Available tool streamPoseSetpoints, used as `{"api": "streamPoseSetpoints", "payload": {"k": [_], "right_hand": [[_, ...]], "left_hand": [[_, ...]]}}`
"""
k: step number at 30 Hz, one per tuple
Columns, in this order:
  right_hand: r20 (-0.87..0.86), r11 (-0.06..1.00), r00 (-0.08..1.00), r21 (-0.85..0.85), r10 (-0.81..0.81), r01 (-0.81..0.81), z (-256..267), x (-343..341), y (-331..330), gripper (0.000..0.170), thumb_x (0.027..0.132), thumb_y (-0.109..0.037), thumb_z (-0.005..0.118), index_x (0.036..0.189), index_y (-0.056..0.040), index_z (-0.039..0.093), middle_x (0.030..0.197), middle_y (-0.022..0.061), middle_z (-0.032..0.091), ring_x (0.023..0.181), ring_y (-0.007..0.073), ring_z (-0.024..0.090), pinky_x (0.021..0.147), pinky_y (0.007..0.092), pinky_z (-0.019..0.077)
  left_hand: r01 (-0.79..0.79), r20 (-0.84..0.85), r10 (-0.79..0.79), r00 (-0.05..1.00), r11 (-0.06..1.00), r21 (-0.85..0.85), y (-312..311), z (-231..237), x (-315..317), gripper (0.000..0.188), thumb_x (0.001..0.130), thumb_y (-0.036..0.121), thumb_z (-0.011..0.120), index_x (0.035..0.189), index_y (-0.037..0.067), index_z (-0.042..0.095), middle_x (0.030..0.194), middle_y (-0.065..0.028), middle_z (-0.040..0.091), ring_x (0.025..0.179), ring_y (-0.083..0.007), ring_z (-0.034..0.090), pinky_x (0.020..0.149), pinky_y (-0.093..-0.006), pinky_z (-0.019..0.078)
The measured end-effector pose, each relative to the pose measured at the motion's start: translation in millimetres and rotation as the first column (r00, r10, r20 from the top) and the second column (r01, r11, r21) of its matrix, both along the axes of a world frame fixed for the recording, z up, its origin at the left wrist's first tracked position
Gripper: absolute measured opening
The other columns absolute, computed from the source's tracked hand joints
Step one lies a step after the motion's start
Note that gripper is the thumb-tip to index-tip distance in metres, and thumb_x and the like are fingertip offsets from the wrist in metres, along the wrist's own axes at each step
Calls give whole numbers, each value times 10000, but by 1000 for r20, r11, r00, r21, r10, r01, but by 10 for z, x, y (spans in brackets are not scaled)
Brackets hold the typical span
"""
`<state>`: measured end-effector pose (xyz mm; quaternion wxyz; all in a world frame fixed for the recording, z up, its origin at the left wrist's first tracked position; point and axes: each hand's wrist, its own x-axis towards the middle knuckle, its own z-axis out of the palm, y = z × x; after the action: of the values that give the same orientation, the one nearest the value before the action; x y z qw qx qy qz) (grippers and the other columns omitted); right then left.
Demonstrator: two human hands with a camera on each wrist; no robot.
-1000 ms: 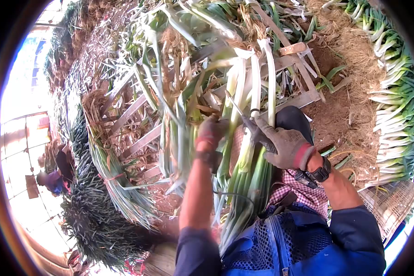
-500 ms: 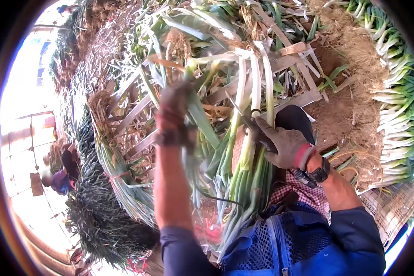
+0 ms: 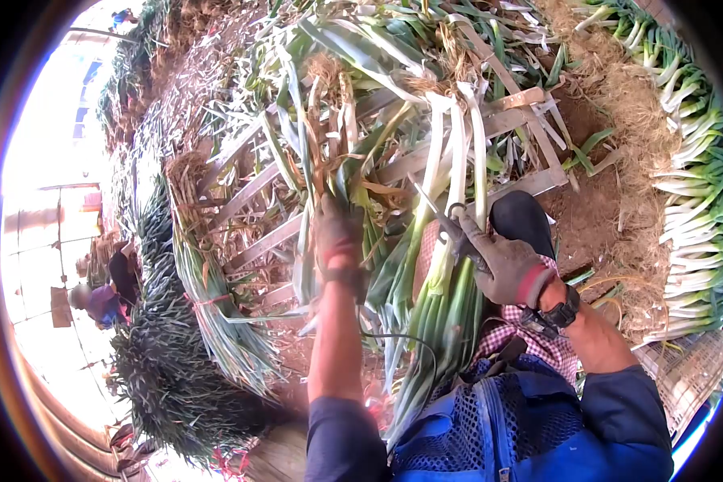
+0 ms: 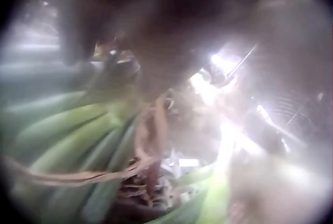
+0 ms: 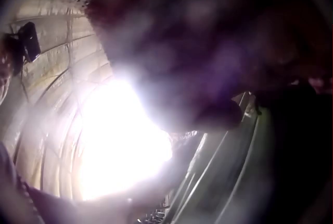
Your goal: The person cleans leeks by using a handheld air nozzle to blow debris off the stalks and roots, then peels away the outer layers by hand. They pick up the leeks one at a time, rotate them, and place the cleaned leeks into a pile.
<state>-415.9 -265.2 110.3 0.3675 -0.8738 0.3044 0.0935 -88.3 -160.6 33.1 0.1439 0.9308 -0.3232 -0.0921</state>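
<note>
In the head view my gloved left hand (image 3: 339, 233) is at a leek with dry brown leaves (image 3: 345, 177); whether its fingers close round it cannot be told. The left wrist view has green leaves (image 4: 78, 130) beneath the dark, blurred hand. My gloved right hand (image 3: 508, 267) grips a knife (image 3: 442, 215), its blade pointing up and left. That hand lies over several leeks with bare white stems (image 3: 458, 153), whose green leaves (image 3: 442, 321) trail down over the lap. Dark blur and glare fill much of the right wrist view.
Wooden slats (image 3: 253, 197) lie under loose leaves. A tied leek bundle (image 3: 209, 301) is at left, beside a dark green pile (image 3: 177, 377). Leeks with white stems (image 3: 691, 257) line the right, above a woven basket (image 3: 691, 365). Another person (image 3: 104, 301) is far left.
My left hand swung left and up, then came back down and right to the leek with brown leaves. Leaves beside the white stems moved. My right hand kept its grip on the knife.
</note>
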Motion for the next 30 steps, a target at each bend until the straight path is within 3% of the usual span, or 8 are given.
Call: {"api": "streamPoseSetpoints", "payload": {"k": [4, 10, 15, 17, 19, 21, 23, 30], "right_hand": [[6, 990, 1000, 144, 4, -4, 130, 74, -67, 1036, 865, -204, 667, 1733, -123, 106, 1104, 361, 686, 982, 495, 704, 890, 539, 567], [-30, 987, 997, 145, 75, -70, 260, 198, -10, 987, 864, -216, 668, 1714, -83, 184, 975, 310, 720, 903, 505, 714, 839, 561, 568], [-25, 984, 998, 166, 65, -60, 252, 136, 44, 979, 860, -207, 674, 1709, -86, 204, 988, 319, 719, 891, 499, 719, 813, 566, 572], [-16, 984, 999, 173, 50, -47, 214, 76, 23, 987, 854, -201, 681, 1709, -82, 201, 1008, 328, 717, 921, 504, 716, 825, 573, 572], [49, 989, 998, 147, 27, -34, 124, 37, 17, 994, 852, -198, 682, 1708, -75, 192, 1013, 330, 716, 926, 505, 715, 831, 577, 571], [119, 992, 993, 123, 5, -20, 105, 69, 18, 1001, 850, -195, 683, 1707, -67, 183, 1019, 333, 715, 932, 506, 715, 837, 581, 570], [145, 999, 989, 52, -4, -3, 144, 170, -46, 1007, 851, -207, 683, 1705, -57, 170, 1009, 327, 715, 932, 499, 717, 847, 578, 569], [-72, 948, 963, 211, 258, -238, 491, 801, -212, 944, 887, -271, 651, 1670, 10, 206, 979, 284, 742, 899, 474, 734, 848, 541, 582]], "left_hand": [[-59, -343, 40, 938, 997, -44, 255, -249, 264, 654, 851, 486, 875, 1302, 65, 659, 1099, -204, 774, 988, -400, 745, 868, -512, 570], [-46, -10, 46, 999, 999, 2, -245, -84, 169, 508, 831, 503, 880, 1034, 48, 780, 961, -202, 789, 952, -427, 754, 852, -514, 575], [-116, -332, 159, 930, 982, 146, -612, 1, 518, 323, 904, 382, 783, 955, 64, 801, 891, -168, 787, 819, -290, 768, 772, -450, 598], [283, -308, -241, 920, 954, 98, -680, -436, 1190, 237, 955, 320, 741, 919, 90, 783, 798, -106, 745, 776, -210, 737, 712, -382, 603], [-192, -642, 36, 766, 966, -175, -917, 749, 1069, 174, 990, 273, 724, 1012, 102, 748, 813, -53, 723, 806, -205, 735, 729, -353, 628], [-607, -853, -343, 394, 599, -522, -1152, 905, 1547, 305, 1016, 277, 730, 1203, 40, 684, 1078, -95, 734, 956, -242, 737, 878, -376, 657], [-644, -743, -432, 511, 380, -664, -1208, 1303, 1493, 433, 1033, 305, 731, 1341, 28, 604, 1321, -154, 641, 1080, -284, 709, 1004, -429, 635], [-476, -667, 73, 742, 758, -446, -250, 365, 588, 183, 969, 222, 720, 996, 42, 744, 826, -50, 687, 739, -173, 635, 744, -288, 553]]}}
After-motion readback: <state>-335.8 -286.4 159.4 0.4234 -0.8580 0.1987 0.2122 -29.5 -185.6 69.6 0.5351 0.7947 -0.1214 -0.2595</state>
